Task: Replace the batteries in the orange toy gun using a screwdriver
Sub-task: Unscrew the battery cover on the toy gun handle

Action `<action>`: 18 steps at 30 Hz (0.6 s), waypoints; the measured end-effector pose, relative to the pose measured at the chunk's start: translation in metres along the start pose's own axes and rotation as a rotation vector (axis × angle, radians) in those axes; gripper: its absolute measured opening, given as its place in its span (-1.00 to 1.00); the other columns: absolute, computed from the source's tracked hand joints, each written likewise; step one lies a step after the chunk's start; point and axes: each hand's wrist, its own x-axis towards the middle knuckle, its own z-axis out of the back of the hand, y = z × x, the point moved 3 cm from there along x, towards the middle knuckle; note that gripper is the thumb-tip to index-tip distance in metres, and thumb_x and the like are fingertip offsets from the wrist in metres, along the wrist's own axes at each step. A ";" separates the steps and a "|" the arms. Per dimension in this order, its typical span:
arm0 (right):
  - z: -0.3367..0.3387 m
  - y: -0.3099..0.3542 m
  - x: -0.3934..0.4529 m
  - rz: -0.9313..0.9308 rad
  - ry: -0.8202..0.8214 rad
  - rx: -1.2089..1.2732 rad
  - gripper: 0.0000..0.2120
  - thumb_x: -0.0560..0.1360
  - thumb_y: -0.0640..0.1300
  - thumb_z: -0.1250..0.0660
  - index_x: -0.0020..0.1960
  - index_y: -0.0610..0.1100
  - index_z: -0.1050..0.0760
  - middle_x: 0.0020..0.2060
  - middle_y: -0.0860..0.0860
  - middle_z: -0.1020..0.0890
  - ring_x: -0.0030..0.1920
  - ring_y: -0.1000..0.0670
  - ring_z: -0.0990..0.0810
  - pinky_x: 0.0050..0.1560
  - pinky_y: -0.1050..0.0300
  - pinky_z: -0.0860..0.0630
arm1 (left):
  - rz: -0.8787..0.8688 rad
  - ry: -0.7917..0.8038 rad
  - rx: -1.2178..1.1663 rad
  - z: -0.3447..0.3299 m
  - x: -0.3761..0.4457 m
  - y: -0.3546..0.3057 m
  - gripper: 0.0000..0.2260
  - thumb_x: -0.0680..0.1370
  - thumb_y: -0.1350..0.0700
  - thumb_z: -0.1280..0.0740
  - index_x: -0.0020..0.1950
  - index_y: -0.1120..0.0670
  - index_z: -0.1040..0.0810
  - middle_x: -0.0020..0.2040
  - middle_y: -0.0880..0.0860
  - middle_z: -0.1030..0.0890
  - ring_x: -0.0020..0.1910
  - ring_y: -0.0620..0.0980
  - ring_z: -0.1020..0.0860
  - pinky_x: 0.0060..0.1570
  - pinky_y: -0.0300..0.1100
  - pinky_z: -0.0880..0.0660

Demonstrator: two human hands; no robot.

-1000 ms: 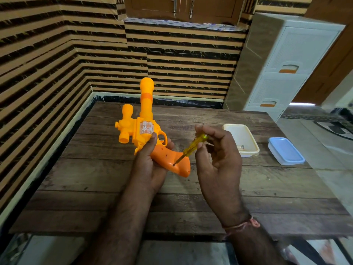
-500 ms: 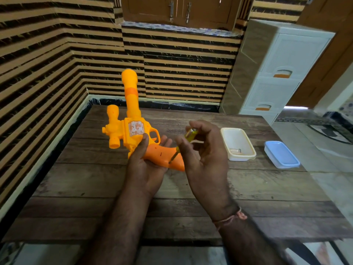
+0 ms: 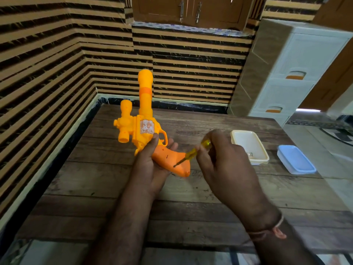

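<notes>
Wooden bench carries a cream tray and a blue-lidded box at the right side, well apart from the work. Orange toy gun is held above the bench, barrel pointing up and away, handle slanting toward the right hand. Left hand cradles it from below, grip clamped round the handle, thumb up along the body. Right hand pinches the yellow screwdriver; its shaft slants down-left, tip touching the handle's side. Judgement: screw being worked; right hand is nearer it.
</notes>
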 end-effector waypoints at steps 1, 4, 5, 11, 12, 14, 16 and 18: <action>0.005 -0.004 0.001 -0.045 0.050 -0.033 -0.89 0.49 0.01 -0.28 -0.06 -0.02 -0.43 -0.40 0.02 -0.56 -0.34 -0.07 -0.55 -0.33 -0.03 -0.48 | -0.005 -0.001 0.031 0.000 0.000 -0.001 -0.53 0.51 0.03 -0.35 0.41 0.11 -0.44 0.03 0.18 -0.67 0.07 0.12 -0.65 0.11 0.13 -0.53; 0.015 -0.013 -0.002 -0.154 0.232 0.033 -0.94 0.42 -0.10 -0.34 -0.14 -0.01 -0.46 -0.46 0.02 -0.56 -0.41 0.05 -0.52 -0.39 0.17 -0.44 | -0.010 0.003 0.096 0.001 0.001 -0.002 -0.68 0.58 0.06 -0.30 0.33 0.06 -0.49 0.04 0.17 -0.66 0.01 0.11 -0.66 0.16 0.17 -0.50; 0.014 -0.014 -0.004 -0.165 0.267 0.067 -0.93 0.42 -0.12 -0.35 -0.14 0.00 -0.47 -0.46 0.02 -0.55 -0.42 0.06 -0.51 -0.41 0.20 -0.41 | -0.010 0.002 0.106 0.000 0.000 -0.002 -0.70 0.59 0.06 -0.30 0.31 0.05 -0.49 0.05 0.17 -0.66 0.02 0.11 -0.66 0.17 0.17 -0.50; -0.002 -0.012 -0.010 -0.087 0.227 0.098 -0.90 0.54 -0.06 -0.34 -0.15 -0.01 -0.49 -0.43 0.11 -0.48 -0.39 0.14 -0.42 -0.37 0.23 -0.28 | -0.012 0.022 0.093 -0.003 -0.005 -0.002 -0.64 0.58 0.04 -0.29 0.37 0.09 -0.45 0.07 0.20 -0.65 -0.01 0.10 -0.68 0.10 0.14 -0.53; -0.002 -0.011 -0.010 -0.081 0.221 0.092 -0.91 0.50 -0.10 -0.39 -0.14 0.01 -0.49 -0.41 0.14 -0.46 -0.37 0.16 -0.41 -0.35 0.28 -0.26 | -0.017 0.023 0.090 -0.003 -0.005 -0.003 -0.64 0.58 0.05 -0.30 0.37 0.08 -0.45 0.10 0.21 -0.64 -0.01 0.11 -0.68 0.11 0.14 -0.53; -0.001 -0.010 -0.009 -0.102 0.210 0.109 -0.80 0.42 -0.19 -0.47 -0.10 0.05 -0.50 -0.34 0.16 -0.46 -0.30 0.18 -0.43 -0.29 0.29 -0.30 | -0.028 0.027 0.093 -0.002 -0.005 -0.005 -0.61 0.57 0.05 -0.30 0.39 0.08 -0.44 0.14 0.22 -0.63 -0.01 0.11 -0.68 0.13 0.13 -0.53; -0.002 -0.012 -0.008 -0.134 0.200 0.154 -0.73 0.38 -0.26 -0.48 -0.10 0.06 -0.50 -0.26 0.15 -0.51 -0.23 0.15 -0.48 -0.25 0.29 -0.36 | -0.033 0.040 0.099 -0.002 -0.006 -0.006 -0.62 0.58 0.05 -0.30 0.39 0.08 -0.45 0.15 0.22 -0.62 -0.02 0.10 -0.68 0.12 0.13 -0.53; -0.004 -0.012 -0.009 -0.129 0.210 0.146 -0.77 0.41 -0.22 -0.47 -0.09 0.06 -0.52 -0.18 0.13 -0.55 -0.18 0.12 -0.52 -0.21 0.25 -0.41 | -0.040 0.055 0.121 -0.002 -0.006 -0.005 -0.68 0.59 0.05 -0.29 0.34 0.06 -0.48 0.14 0.21 -0.62 -0.03 0.09 -0.68 0.11 0.14 -0.54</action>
